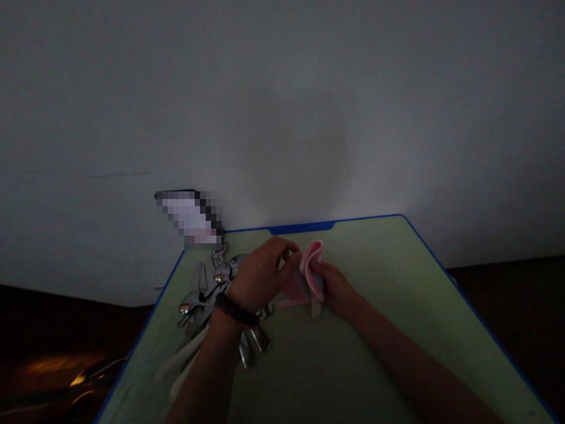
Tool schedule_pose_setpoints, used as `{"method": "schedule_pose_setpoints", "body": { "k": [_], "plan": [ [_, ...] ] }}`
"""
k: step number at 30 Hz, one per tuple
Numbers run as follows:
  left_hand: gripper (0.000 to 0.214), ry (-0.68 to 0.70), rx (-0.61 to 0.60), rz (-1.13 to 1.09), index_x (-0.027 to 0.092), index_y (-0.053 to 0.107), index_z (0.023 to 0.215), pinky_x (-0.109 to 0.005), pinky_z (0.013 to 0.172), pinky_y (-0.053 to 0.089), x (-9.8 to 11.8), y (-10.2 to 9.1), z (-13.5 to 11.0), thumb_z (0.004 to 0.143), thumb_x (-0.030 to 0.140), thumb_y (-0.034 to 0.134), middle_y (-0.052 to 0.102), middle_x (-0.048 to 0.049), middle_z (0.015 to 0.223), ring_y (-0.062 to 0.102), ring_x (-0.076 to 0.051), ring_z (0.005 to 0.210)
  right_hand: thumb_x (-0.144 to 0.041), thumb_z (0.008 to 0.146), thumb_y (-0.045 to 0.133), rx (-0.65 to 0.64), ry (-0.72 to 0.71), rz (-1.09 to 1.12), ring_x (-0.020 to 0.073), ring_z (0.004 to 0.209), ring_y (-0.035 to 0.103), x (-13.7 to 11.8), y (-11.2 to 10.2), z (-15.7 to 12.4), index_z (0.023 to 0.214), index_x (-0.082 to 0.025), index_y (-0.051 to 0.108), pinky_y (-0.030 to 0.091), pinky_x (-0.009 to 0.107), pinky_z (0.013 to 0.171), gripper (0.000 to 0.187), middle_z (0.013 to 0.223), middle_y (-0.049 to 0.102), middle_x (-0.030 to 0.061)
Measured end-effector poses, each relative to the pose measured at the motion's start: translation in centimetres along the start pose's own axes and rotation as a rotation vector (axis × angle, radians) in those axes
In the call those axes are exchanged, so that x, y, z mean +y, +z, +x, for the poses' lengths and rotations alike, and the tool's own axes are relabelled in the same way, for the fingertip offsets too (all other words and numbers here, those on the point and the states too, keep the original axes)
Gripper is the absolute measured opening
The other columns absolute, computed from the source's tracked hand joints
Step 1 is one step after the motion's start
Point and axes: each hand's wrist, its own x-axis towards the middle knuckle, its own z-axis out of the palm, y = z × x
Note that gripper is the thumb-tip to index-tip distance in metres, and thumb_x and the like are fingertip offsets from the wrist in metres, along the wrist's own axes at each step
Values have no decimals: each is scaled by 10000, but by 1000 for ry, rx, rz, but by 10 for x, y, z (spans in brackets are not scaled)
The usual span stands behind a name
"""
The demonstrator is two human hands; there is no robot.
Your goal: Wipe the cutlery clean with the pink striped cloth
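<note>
Pink cloth [312, 278] stands folded between the hands, above the table [397, 277]. Its long axis runs roughly up and down the view, with a rounded loop at the far end and the narrower lower end towards the person; a flap spreads from its lower part to the left. A pale tip [316, 310] pokes out just below the cloth, pointing towards the person; what it belongs to is hidden.

The right hand [338, 288] is closed around the cloth's right side, its thumb and fingers pressed near the loop. The left hand [260, 274] is at the cloth's left, fingers bent and thumb close to them, tips by the folds; whether they pinch it, I cannot tell. A dark band [236, 311] circles the left wrist.

Left of the cloth lies a heap of cutlery [222, 273], partly behind the left hand, with steel and white handles aimed mostly towards the person. Beyond it, farther left of the cloth, a black-edged panel [188, 215] is pixelated. The wall [286, 118] rises beyond the cloth.
</note>
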Motion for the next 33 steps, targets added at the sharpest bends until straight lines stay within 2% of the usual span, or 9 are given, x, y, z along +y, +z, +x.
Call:
{"method": "schedule_pose_setpoints", "body": {
  "k": [5,10,14,18,27,33],
  "plan": [
    [228,17,-134,-6,195,626,924,-252,636,414,-12,-3,3,871,329,449,619,-17,827,550,-137,698,-385,679,682,46,5,-54,84,515,445,1,-1,1,638,-138,652,337,238,565,251,564,578,-18],
    [247,35,-141,-3,178,624,832,-245,620,398,-16,-4,2,869,360,461,622,-11,779,535,-131,672,-408,651,696,69,20,-61,85,509,465,0,1,0,625,-137,637,351,236,558,279,556,582,-18],
    [232,44,-148,-11,187,620,845,-237,608,392,-16,-5,-1,868,362,469,630,-3,781,531,-124,655,-375,598,733,24,-20,-23,110,574,527,-4,3,-3,725,-149,653,395,248,604,272,626,627,-8],
    [209,43,-129,-9,190,620,860,-233,600,390,-14,-10,-3,865,342,476,641,-2,792,532,-118,645,-323,610,722,-22,-39,28,118,587,542,-8,3,-5,773,-173,639,419,258,616,236,663,639,-9],
    [203,98,-138,26,187,631,830,-224,593,383,-2,-10,-2,861,323,485,619,2,751,528,-109,631,-320,647,693,-45,-49,-16,114,572,542,-5,-2,-4,757,-171,632,426,250,592,195,631,630,-10],
    [212,94,-143,30,183,633,830,-226,590,382,9,-15,-5,856,344,496,624,-1,745,536,-113,630,-284,648,684,-9,-48,30,119,553,537,-7,1,-2,749,-180,621,420,270,615,159,615,619,-23]
  ]
}}
